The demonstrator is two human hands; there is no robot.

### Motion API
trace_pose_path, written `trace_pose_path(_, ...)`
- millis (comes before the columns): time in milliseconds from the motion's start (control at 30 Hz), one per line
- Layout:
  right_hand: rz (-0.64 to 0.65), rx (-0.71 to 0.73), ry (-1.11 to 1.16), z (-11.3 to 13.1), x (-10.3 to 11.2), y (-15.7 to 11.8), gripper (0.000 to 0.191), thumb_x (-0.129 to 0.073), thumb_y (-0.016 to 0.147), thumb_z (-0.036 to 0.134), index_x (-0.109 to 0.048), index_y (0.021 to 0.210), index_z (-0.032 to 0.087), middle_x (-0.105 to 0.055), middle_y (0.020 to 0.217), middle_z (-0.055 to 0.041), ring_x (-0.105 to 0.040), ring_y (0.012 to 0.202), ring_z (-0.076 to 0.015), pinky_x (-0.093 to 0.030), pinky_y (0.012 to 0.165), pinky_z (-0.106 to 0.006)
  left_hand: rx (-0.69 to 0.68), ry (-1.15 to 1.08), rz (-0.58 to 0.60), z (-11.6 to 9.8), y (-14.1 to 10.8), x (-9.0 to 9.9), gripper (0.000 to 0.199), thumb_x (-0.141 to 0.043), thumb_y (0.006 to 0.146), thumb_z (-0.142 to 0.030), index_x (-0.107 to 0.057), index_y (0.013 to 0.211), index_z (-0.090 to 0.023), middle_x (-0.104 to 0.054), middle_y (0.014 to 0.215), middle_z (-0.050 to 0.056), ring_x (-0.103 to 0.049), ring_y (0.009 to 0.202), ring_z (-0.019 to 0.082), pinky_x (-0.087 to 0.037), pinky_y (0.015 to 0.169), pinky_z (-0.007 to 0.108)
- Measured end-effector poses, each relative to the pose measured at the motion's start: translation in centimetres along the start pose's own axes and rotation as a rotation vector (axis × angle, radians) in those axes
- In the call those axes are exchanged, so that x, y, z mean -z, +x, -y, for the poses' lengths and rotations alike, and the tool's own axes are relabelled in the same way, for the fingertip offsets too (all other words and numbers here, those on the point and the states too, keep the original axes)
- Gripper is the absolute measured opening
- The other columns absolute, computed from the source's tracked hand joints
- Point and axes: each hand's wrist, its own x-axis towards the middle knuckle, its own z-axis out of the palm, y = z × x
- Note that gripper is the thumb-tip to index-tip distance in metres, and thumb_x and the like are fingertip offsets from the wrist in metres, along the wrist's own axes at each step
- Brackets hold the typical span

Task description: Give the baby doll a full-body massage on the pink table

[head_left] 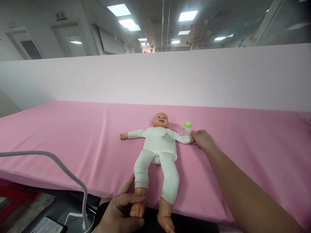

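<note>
A baby doll [160, 140] in white clothes lies on its back on the pink cloth [85, 129], head toward the far side and arms spread. At the near edge my left hand [122, 210] is closed around the doll's foot on the left of the view, thumb below the toes. My right hand [202, 139] reaches in from the right, its fingers pinching the doll's hand on that side. Just beyond those fingers stands a small clear jar [187, 128] with a green lid.
A white wall [155, 79] rises behind the cloth, with glass above it. A grey cable [65, 168] curves across the lower left. Below it lie a dark surface with a flat device [47, 226] and a red object [17, 197].
</note>
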Motion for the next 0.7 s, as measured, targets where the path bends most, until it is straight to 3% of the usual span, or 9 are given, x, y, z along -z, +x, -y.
trace_pose_path(67,0.007,-0.059,0.001,0.6,0.3,-0.4,0.043,-0.072,0.078,0.047,-0.061,0.112,0.024,-0.071,0.080,-0.0083,-0.066,0.066,-0.0272,-0.052,0.059,-0.039,-0.014,0.014,-0.016,0.2,0.0,0.2,0.042,-0.100,0.058,-0.034,-0.087,0.098,-0.031,-0.042,0.169,0.008,-0.031,0.155,0.050,-0.036,0.120,0.064)
trace_pose_path(167,-0.112,-0.045,0.066,2.1,0.7,-1.6,0.059,-0.072,0.079,0.049,-0.055,0.131,0.024,-0.075,0.104,-0.0111,-0.072,0.083,-0.0293,-0.055,0.068,-0.039,-0.014,0.006,-0.034,-0.5,0.1,0.1,0.042,-0.099,0.060,-0.032,-0.086,0.100,-0.030,-0.035,0.172,0.008,-0.030,0.155,0.051,-0.050,0.111,0.059)
trace_pose_path(267,-0.224,0.127,0.237,4.1,0.3,-3.7,0.069,-0.073,0.082,0.049,-0.049,0.142,0.026,-0.073,0.121,-0.0105,-0.073,0.095,-0.0267,-0.058,0.076,-0.037,-0.019,-0.004,0.007,-2.7,0.9,-0.2,0.040,-0.097,0.065,-0.029,-0.085,0.103,-0.029,-0.031,0.174,0.006,-0.028,0.156,0.051,-0.060,0.099,0.051)
trace_pose_path(367,-0.224,0.339,0.311,5.9,-1.1,-6.1,0.070,-0.074,0.083,0.049,-0.050,0.143,0.023,-0.073,0.119,-0.0106,-0.073,0.091,-0.0248,-0.060,0.080,-0.038,-0.054,0.006,0.067,-5.0,2.3,-0.7,0.037,-0.095,0.070,-0.027,-0.085,0.105,-0.029,-0.030,0.175,0.005,-0.015,0.160,0.047,-0.060,0.099,0.048)
trace_pose_path(567,0.001,0.882,0.046,8.3,-4.7,-9.5,0.026,-0.070,0.089,0.028,-0.070,0.114,0.026,-0.075,0.110,-0.0065,-0.068,0.099,-0.0265,-0.055,0.088,-0.043,-0.084,0.040,0.099,-7.4,5.2,-1.9,0.033,-0.094,0.071,-0.029,-0.086,0.103,-0.027,-0.029,0.175,0.006,-0.019,0.160,0.046,-0.046,0.116,0.055)
trace_pose_path(700,0.096,1.066,-0.119,9.0,-5.4,-10.1,0.018,-0.064,0.093,0.017,-0.073,0.107,0.024,-0.075,0.106,-0.0064,-0.065,0.099,-0.0274,-0.050,0.092,-0.045,-0.121,0.038,0.116,-7.7,6.8,-2.6,0.037,-0.096,0.068,-0.028,-0.086,0.103,-0.027,-0.040,0.169,0.011,-0.007,0.162,0.043,-0.039,0.120,0.059)
